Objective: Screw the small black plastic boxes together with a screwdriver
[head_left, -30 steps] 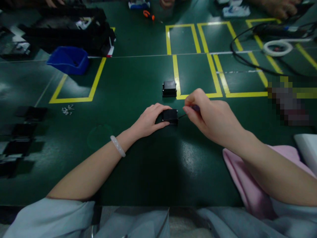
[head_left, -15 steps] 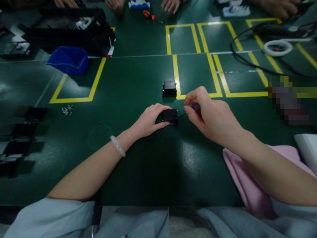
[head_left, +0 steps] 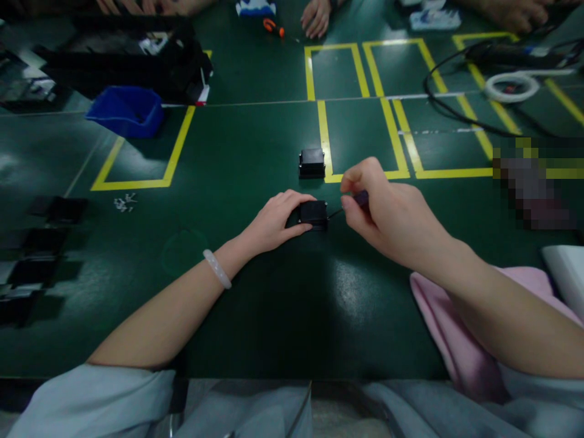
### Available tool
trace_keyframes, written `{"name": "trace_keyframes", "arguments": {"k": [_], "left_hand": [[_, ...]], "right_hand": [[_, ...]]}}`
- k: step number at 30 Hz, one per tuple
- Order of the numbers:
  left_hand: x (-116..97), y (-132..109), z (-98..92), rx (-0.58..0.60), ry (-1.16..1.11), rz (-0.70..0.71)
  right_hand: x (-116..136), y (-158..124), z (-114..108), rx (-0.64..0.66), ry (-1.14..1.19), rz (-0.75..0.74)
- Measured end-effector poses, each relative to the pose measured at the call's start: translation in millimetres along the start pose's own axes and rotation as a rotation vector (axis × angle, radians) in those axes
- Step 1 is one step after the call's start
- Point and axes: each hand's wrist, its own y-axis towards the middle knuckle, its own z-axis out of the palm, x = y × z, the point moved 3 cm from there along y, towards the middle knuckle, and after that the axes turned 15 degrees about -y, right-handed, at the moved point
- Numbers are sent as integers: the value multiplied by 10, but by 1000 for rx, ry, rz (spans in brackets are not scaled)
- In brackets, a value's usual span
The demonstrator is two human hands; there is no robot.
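My left hand [head_left: 283, 218] grips a small black box [head_left: 314, 212] between thumb and fingers, holding it against the green table. My right hand [head_left: 382, 204] is closed around the dark handle of a screwdriver [head_left: 362, 198]. Its thin shaft slants down to the right side of the box, where the tip meets a corner; the tip itself is too small to make out. Just beyond stands a similar black box [head_left: 312, 163], which neither hand touches. A little pile of screws [head_left: 125, 202] lies to the left.
Several black parts [head_left: 43, 241] sit at the left. Farther back are a blue bin [head_left: 126, 112] and a large black tray [head_left: 123, 67]. A pink cloth [head_left: 444, 322] lies under my right forearm. Across the table are other people's hands [head_left: 316, 18], orange-handled pliers or cutters [head_left: 272, 27] and a cable [head_left: 431, 91].
My left hand and the box keep their place. My right hand with the screwdriver has shifted very slightly. Across the table, other people's hands have moved.
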Motion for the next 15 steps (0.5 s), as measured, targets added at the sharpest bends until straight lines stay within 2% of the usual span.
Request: {"name": "trace_keyframes", "arguments": {"k": [6,15], "left_hand": [[1,-2,1,1,-6,-12],[-7,0,-3,5,-6,-14]], "right_hand": [[16,22,-20,68,-14,1],[-20,12,-2,58,25,38]]}}
